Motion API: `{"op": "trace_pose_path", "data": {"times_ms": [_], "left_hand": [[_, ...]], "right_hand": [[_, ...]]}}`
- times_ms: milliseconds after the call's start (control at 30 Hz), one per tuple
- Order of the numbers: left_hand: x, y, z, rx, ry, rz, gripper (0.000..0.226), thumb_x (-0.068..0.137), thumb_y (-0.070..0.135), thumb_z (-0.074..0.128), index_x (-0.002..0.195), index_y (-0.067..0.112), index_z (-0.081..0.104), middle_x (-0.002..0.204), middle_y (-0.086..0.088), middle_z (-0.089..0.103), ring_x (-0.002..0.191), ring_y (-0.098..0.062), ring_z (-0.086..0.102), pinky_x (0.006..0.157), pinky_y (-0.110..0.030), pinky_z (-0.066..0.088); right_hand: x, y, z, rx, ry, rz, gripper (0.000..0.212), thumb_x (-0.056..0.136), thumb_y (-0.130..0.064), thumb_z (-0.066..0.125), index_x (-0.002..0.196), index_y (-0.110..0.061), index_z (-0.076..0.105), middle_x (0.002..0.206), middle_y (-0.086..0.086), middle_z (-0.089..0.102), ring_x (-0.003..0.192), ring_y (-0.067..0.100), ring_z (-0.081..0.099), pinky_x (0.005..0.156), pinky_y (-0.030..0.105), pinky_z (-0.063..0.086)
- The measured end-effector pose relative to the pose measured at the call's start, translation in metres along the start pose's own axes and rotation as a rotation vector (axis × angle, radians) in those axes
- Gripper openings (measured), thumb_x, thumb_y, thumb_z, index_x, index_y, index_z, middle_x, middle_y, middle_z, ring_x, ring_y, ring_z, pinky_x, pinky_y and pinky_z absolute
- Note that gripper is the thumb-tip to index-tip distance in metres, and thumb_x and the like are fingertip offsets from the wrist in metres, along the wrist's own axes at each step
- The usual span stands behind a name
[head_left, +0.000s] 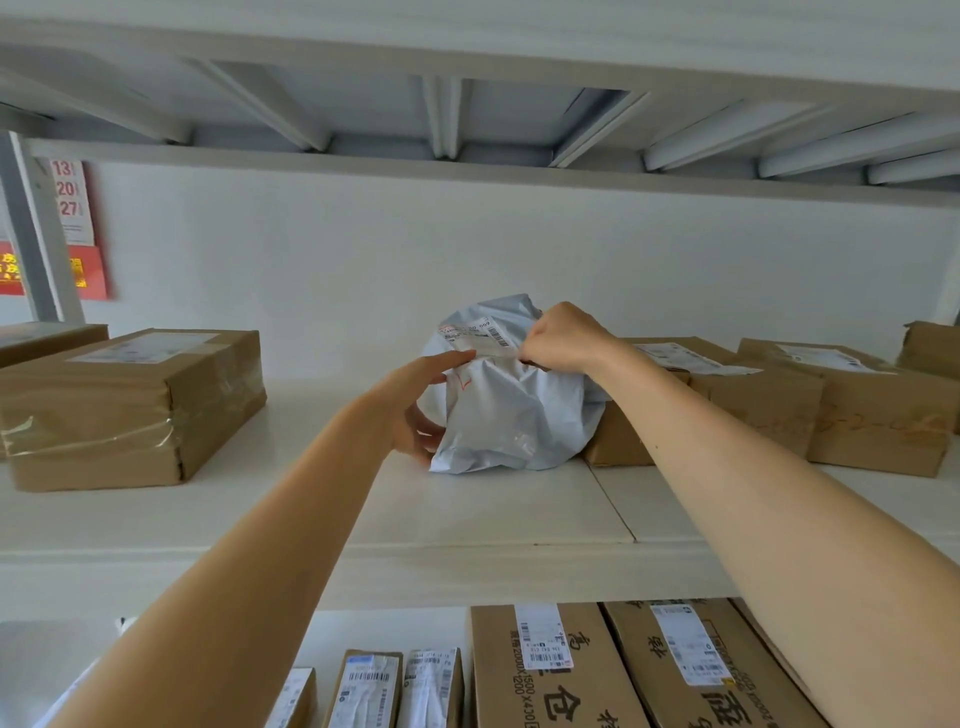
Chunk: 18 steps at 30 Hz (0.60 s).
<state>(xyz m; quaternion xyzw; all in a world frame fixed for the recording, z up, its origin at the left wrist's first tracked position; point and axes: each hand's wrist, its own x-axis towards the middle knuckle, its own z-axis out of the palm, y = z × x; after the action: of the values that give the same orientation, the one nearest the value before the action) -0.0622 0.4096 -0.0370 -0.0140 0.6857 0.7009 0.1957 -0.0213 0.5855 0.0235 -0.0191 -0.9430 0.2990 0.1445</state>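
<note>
My left hand lies against the left side of the grey mailer bag. Its fingers are fairly straight and spread: one reaches up to the lower edge of the white label, and the others lie lower along the bag's flank. My right hand sits at the top right of the bag with its fingers curled in, pinching the bag at the right end of the label. I cannot tell whether they grip the label itself or only the plastic beside it.

The bag stands crumpled and upright on the white shelf, resting on its lower edge. Just to the right of the bag, touching it, is a brown carton, with more cartons farther right. Well to the left of the bag lies a taped carton. Below the bag, on the next level down, labelled boxes stand side by side. Far up and left of the bag, a calendar hangs on the wall.
</note>
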Motion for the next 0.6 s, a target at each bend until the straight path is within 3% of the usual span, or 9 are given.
{"op": "trace_pose_path", "data": {"times_ms": [100,133,167,233,300,367,467,533,600], "left_hand": [[0.001,-0.002,-0.010,-0.071,0.012,0.031,0.065,0.075,0.044,0.082,0.129,0.027,0.050,0.118,-0.031,0.056,0.103,-0.045,0.064,0.086,-0.052,0.056],[0.002,-0.003,-0.015,-0.096,0.022,0.054,0.065,0.074,0.044,0.082,0.129,0.026,0.053,0.117,-0.030,0.057,0.101,-0.044,0.066,0.084,-0.052,0.057],[0.003,-0.004,-0.020,-0.124,0.030,0.081,0.063,0.074,0.044,0.082,0.128,0.026,0.056,0.117,-0.028,0.059,0.101,-0.043,0.067,0.083,-0.052,0.058],[0.003,-0.005,-0.031,-0.185,0.027,0.131,0.055,0.075,0.043,0.081,0.124,0.025,0.062,0.120,-0.024,0.062,0.103,-0.042,0.068,0.088,-0.054,0.056],[0.003,-0.004,-0.042,-0.228,0.005,0.162,0.047,0.077,0.043,0.079,0.119,0.025,0.066,0.123,-0.021,0.065,0.106,-0.042,0.067,0.093,-0.056,0.054],[0.001,0.001,-0.051,-0.222,-0.012,0.182,0.043,0.079,0.045,0.076,0.116,0.026,0.066,0.122,-0.019,0.066,0.106,-0.042,0.068,0.090,-0.054,0.055],[-0.001,0.010,-0.062,-0.157,-0.028,0.199,0.054,0.078,0.052,0.077,0.121,0.022,0.065,0.121,-0.015,0.068,0.101,-0.039,0.071,0.085,-0.051,0.057],[-0.003,0.015,-0.067,-0.115,-0.047,0.204,0.064,0.074,0.055,0.079,0.125,0.019,0.065,0.121,-0.013,0.070,0.098,-0.035,0.073,0.082,-0.048,0.058],[-0.004,0.019,-0.069,-0.099,-0.039,0.209,0.063,0.075,0.058,0.076,0.122,0.018,0.067,0.114,-0.011,0.073,0.095,-0.033,0.073,0.080,-0.045,0.058]], "right_hand": [[0.002,-0.002,0.003,0.115,-0.001,0.001,0.010,0.080,-0.011,0.063,0.072,-0.007,0.057,0.071,0.008,0.057,0.069,0.025,0.057,0.065,0.031,0.049],[0.003,-0.003,0.004,0.165,-0.012,-0.012,0.013,0.081,-0.012,0.068,0.089,-0.001,0.068,0.085,0.013,0.069,0.084,0.028,0.067,0.081,0.035,0.056],[0.004,-0.004,0.005,0.219,-0.028,-0.015,0.032,0.081,-0.011,0.073,0.108,0.005,0.069,0.102,0.019,0.072,0.100,0.030,0.069,0.096,0.038,0.053],[0.004,-0.008,0.007,0.301,-0.046,-0.053,0.053,0.082,-0.008,0.076,0.129,0.008,0.059,0.127,0.021,0.064,0.122,0.029,0.060,0.108,0.033,0.043],[0.005,-0.009,0.010,0.371,-0.044,-0.104,0.060,0.082,-0.006,0.077,0.138,-0.002,0.055,0.142,0.012,0.055,0.133,0.024,0.050,0.106,0.027,0.038],[0.007,-0.010,0.015,0.469,-0.032,-0.131,0.063,0.082,-0.005,0.078,0.140,-0.007,0.054,0.146,0.008,0.050,0.130,0.019,0.050,0.103,0.024,0.040],[0.008,-0.009,0.026,0.649,0.009,-0.130,0.059,0.079,-0.009,0.081,0.134,-0.010,0.060,0.141,0.004,0.056,0.095,0.001,0.058,0.082,0.012,0.046],[0.010,-0.008,0.037,0.750,0.054,-0.129,0.056,0.077,-0.010,0.083,0.130,-0.011,0.064,0.137,0.004,0.059,0.100,0.004,0.061,0.088,0.017,0.051],[0.013,-0.009,0.047,0.860,0.095,-0.110,0.057,0.075,-0.010,0.084,0.129,-0.012,0.064,0.133,0.006,0.062,0.113,0.016,0.063,0.101,0.032,0.052]]}}
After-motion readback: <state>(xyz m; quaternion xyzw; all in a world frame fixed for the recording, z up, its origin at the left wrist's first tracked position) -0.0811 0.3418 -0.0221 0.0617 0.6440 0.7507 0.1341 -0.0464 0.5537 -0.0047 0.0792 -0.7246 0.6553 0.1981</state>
